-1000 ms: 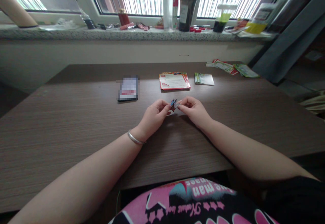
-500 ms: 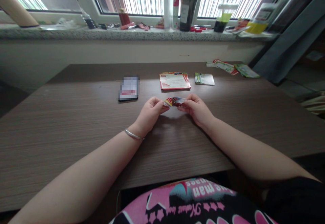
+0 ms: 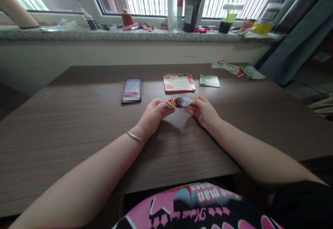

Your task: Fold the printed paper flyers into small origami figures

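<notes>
A small folded piece of coloured paper (image 3: 179, 102), red, yellow and pale blue, hangs just above the brown wooden table (image 3: 78, 125). My left hand (image 3: 153, 116), with a silver bangle on the wrist, pinches its left end. My right hand (image 3: 204, 111) pinches its right end, where a pale blue flap sticks up. Both hands are closed on the paper, a little apart from each other, over the middle of the table.
A phone (image 3: 131, 90) lies to the left behind my hands. A red-and-white leaflet (image 3: 179, 82) and a green one (image 3: 209, 80) lie further back, with more leaflets (image 3: 238, 69) at the far right corner. Bottles and cups (image 3: 191, 7) crowd the stone windowsill.
My hands drew apart from a tight pinch, and the paper spread wider between them. It now shows a pale blue flap on the right side.
</notes>
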`<state>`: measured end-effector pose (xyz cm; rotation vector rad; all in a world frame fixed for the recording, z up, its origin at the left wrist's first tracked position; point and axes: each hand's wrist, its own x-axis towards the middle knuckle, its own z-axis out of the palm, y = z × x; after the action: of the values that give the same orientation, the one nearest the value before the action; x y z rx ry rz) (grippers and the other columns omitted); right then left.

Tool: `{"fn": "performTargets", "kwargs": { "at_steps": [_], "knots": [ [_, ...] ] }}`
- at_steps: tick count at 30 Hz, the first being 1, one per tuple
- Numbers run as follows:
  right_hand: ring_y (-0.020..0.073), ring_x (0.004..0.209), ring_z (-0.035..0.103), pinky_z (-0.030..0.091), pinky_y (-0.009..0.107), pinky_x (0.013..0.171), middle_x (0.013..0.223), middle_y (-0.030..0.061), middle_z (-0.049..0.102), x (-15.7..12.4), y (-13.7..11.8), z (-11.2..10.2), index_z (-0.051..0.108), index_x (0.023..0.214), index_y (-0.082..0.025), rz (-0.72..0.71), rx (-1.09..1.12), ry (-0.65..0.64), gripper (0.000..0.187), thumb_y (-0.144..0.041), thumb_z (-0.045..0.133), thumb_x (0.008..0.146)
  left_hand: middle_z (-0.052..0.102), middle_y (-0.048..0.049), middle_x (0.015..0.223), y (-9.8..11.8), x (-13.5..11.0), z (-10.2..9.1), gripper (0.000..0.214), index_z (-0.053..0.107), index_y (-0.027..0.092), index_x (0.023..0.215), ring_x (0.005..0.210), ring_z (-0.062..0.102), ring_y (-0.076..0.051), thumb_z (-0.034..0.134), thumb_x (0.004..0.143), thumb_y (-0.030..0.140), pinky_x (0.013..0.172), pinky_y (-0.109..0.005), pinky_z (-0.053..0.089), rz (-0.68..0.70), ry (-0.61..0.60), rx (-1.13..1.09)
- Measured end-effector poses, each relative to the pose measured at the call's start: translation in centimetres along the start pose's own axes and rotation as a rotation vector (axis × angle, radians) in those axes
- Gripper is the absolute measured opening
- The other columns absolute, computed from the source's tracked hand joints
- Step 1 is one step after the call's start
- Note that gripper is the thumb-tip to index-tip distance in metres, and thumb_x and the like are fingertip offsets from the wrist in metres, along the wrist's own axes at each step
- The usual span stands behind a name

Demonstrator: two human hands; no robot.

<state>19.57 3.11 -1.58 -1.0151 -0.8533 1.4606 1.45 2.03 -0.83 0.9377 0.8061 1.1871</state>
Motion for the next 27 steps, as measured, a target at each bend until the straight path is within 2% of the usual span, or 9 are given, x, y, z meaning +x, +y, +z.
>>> {"fn": "performTargets", "kwargs": {
  "at_steps": [4,10,13,18,21,24,27],
  "knots": [
    [0.0149,0.064,0.067,0.052,0.028,0.064,0.065,-0.0037,0.065,0.3,0.1,-0.3,0.040,0.069,-0.023,-0.027,-0.091,-0.022,0.026,-0.027,0.064,0.064,0.067,-0.0004,0.081,-0.2,0.0,-0.2,0.024,0.041,0.018,0.068,0.083,0.066,-0.011,0.062,0.077,0.025,0.086,-0.029,0.053,0.032,-0.023,0.073],
    [0.0121,0.053,0.061,0.046,0.025,0.053,0.060,-0.0067,0.062,0.4,0.8,0.0,0.044,0.077,-0.024,-0.084,-0.250,-0.079,0.035,-0.039,0.072,0.063,0.065,-0.0001,0.078,-0.6,-0.2,-0.6,0.023,0.053,0.016,0.076,0.074,0.062,-0.011,0.065,0.078,0.035,0.071,-0.023,0.049,0.156,-0.012,0.455],
    [0.0117,0.055,0.059,0.044,0.024,0.052,0.062,-0.0046,0.064,0.4,1.1,0.1,0.051,0.078,-0.023,-0.112,-0.318,-0.138,0.033,-0.043,0.073,0.064,0.065,-0.0004,0.078,-0.7,-0.2,-0.6,0.023,0.052,0.017,0.076,0.073,0.062,-0.012,0.065,0.078,0.036,0.070,-0.025,0.050,0.149,-0.016,0.458],
    [0.0114,0.057,0.055,0.042,0.026,0.055,0.066,-0.0015,0.065,0.1,0.8,-0.2,0.061,0.076,-0.020,-0.144,-0.483,-0.175,0.029,-0.045,0.073,0.067,0.065,0.0001,0.077,-0.8,0.1,-0.6,0.024,0.049,0.017,0.074,0.076,0.064,-0.012,0.064,0.079,0.035,0.079,-0.028,0.051,0.175,0.018,0.389],
    [0.0104,0.056,0.051,0.040,0.025,0.056,0.062,-0.0024,0.062,-0.1,0.5,-0.2,0.063,0.072,-0.019,-0.186,-0.551,-0.188,0.026,-0.045,0.069,0.071,0.066,-0.0007,0.080,-0.8,0.2,-0.7,0.026,0.051,0.017,0.080,0.079,0.064,-0.013,0.067,0.078,0.036,0.078,-0.028,0.051,0.178,-0.024,0.384],
    [0.0096,0.052,0.047,0.037,0.025,0.054,0.057,-0.0037,0.057,-0.3,0.2,-0.2,0.063,0.066,-0.018,-0.210,-0.640,-0.185,0.026,-0.043,0.067,0.073,0.066,-0.0012,0.083,-0.9,0.1,-0.6,0.029,0.054,0.016,0.087,0.080,0.064,-0.014,0.071,0.074,0.036,0.076,-0.027,0.050,0.181,-0.077,0.435],
    [0.0101,0.051,0.046,0.036,0.025,0.052,0.055,-0.0040,0.056,-0.5,0.1,0.0,0.064,0.069,-0.019,-0.196,-0.686,-0.175,0.025,-0.044,0.066,0.074,0.066,-0.0017,0.081,-0.7,-0.1,-0.5,0.028,0.059,0.016,0.087,0.076,0.062,-0.014,0.070,0.075,0.039,0.071,-0.026,0.048,0.174,-0.094,0.578]
  ]
}}
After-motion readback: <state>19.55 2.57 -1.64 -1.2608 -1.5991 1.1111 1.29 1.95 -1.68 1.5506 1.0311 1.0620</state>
